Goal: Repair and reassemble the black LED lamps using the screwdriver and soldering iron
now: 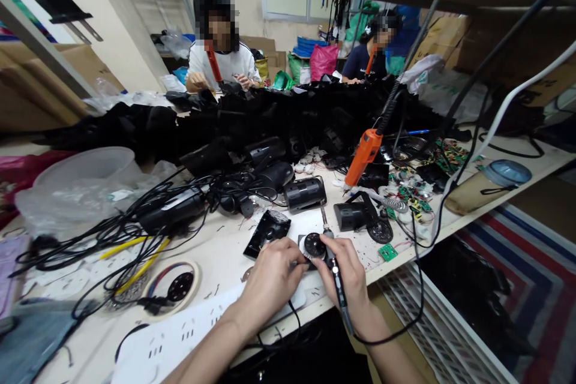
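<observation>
My left hand (274,276) is closed around the edge of a small round black part (314,245) with a white rim, holding it on the white bench (225,252). My right hand (346,273) grips a slim black soldering iron (335,273) like a pen, its metal tip pointing up past the round part. The iron's black cable (405,318) loops off the bench edge to the right. A flat black housing piece (267,233) lies just behind my left hand.
An orange electric screwdriver (364,156) hangs on a cable above the bench. Black cylindrical housings (305,194), tangled black wires (135,216), green circuit boards (418,198) and a clear plastic tub (85,171) crowd the surface. Two other people work at the far side.
</observation>
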Demonstrator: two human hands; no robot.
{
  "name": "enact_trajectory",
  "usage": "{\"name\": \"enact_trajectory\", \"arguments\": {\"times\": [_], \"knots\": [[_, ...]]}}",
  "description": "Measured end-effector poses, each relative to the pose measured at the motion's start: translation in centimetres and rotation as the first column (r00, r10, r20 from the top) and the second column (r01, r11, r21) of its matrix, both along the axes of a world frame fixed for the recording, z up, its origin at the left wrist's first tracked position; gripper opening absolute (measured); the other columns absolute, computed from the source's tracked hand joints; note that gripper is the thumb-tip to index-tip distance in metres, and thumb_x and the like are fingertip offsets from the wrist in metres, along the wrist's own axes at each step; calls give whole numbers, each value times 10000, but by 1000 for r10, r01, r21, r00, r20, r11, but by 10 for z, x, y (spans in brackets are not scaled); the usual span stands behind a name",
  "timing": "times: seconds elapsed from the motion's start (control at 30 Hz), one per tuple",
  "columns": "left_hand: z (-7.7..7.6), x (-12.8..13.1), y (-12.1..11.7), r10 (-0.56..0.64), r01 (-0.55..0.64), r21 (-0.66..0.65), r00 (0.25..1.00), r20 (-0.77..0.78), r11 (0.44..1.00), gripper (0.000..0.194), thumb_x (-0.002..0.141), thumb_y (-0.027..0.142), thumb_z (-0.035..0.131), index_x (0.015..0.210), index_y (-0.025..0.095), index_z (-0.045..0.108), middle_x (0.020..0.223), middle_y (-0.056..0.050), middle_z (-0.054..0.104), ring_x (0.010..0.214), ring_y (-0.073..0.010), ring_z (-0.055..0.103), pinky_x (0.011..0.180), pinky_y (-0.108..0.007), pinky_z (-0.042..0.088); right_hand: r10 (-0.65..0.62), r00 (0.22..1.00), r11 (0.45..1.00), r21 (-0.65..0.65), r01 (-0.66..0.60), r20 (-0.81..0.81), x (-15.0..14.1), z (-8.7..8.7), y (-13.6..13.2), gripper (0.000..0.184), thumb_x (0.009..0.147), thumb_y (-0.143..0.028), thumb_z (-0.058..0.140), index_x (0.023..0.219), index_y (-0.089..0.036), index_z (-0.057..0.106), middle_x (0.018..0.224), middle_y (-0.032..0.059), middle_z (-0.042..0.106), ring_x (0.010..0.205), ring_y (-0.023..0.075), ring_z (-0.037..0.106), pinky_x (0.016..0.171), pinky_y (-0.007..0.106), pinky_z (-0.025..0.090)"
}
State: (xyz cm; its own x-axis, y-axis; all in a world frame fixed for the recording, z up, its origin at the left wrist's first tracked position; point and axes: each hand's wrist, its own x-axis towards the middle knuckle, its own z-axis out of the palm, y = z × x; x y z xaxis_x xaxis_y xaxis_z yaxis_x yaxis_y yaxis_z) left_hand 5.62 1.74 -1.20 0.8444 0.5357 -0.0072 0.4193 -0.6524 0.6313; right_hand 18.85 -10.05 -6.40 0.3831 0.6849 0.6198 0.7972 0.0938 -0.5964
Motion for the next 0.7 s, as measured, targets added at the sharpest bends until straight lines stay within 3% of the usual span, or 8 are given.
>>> {"name": "enact_trajectory", "arguments": {"times": [0.23,0.37,0.53,0.6,0.7], "knots": [[1,2,-3,-1,2,-29,1000,12,1000,118,821,191,612,742,208,698,918,-52,675,889,-224,630,848,-358,454,-2,1000,1000,-2,2,-25,2,-2,-1,419,905,-141,578,1314,-192,507,1010,98,556,950,205,619,805,333,571],[11,-5,6,23,-15,-82,995,94,997,196,865,326,574,770,208,698,920,-59,688,870,-218,635,816,-339,473,-2,1000,1000,-9,2,-24,1,-1,-2,413,912,-153,571,1317,-201,503,1021,99,559,964,205,626,828,343,574],[24,-31,45,322,-313,-83,935,146,946,309,836,503,545,818,227,683,885,-38,725,852,-239,649,793,-338,475,-6,1000,1000,-8,6,-3,1,2,-2,395,915,-183,579,1305,-194,520,1012,103,578,936,205,646,811,334,582],[22,-43,59,427,-420,-85,897,115,904,332,792,542,562,828,232,677,884,-36,735,824,-248,654,777,-341,481,-7,999,1000,7,7,32,2,5,-4,399,906,-197,597,1300,-188,535,1004,106,595,921,210,654,791,331,584],[13,-58,69,498,-481,-171,864,75,860,406,722,604,598,853,227,672,881,-43,740,809,-258,664,773,-346,497,-9,997,998,60,5,77,8,14,-16,358,889,-182,613,1247,-182,592,952,98,632,864,203,662,737,313,578]]}}
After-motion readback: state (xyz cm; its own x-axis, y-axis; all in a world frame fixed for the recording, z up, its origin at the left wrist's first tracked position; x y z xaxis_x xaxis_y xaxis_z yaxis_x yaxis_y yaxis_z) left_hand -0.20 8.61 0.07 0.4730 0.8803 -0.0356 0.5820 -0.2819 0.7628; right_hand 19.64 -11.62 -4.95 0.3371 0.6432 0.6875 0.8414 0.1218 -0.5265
